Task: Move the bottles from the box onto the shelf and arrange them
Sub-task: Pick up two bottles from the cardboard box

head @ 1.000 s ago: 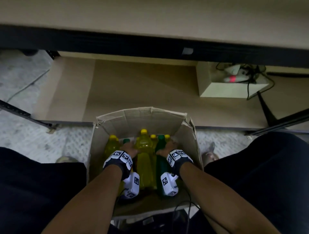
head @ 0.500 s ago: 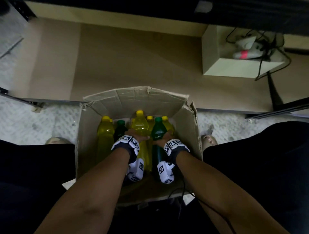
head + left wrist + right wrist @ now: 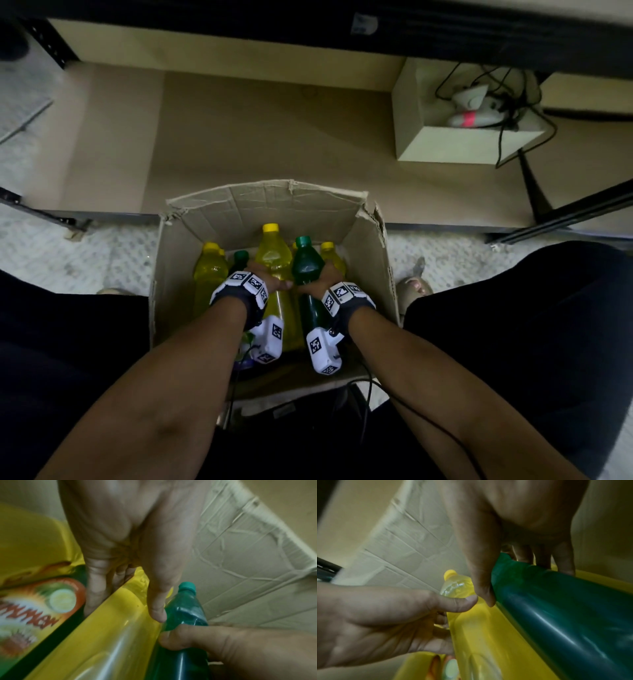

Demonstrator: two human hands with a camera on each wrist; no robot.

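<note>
Both bottles have come up vs 0.5 s ago: yellow bottle [image 3: 274, 260] and green bottle [image 3: 306, 270] now stand proud of the others, caps nearer the box's far wall.

Left hand [image 3: 265, 279] is wrapped round the yellow bottle at the shoulder; left wrist view shows fingers behind it, thumb in front. Right hand [image 3: 318, 279] grips the green bottle just below its shoulder, thumb across the front. Hands nearly touching each other, bottles side by side.

Both bottles sit w/ long axis roughly upright, caps tipped slightly away from the person, lower ends inside the box [image 3: 380, 260] near its middle. Other yellow bottles [image 3: 209, 267] and a green-capped one [image 3: 239, 257] remain at the box's left and far-right corners.

Shelf [image 3: 260, 137] lies straight ahead, beyond the box's far edge and low. So the move looks like lift clear of the far wall, then fwd and down. Neither hand is nearer; each carries its own. A small carton [image 3: 455, 147] w/ cables sits at the shelf's right end.
</note>
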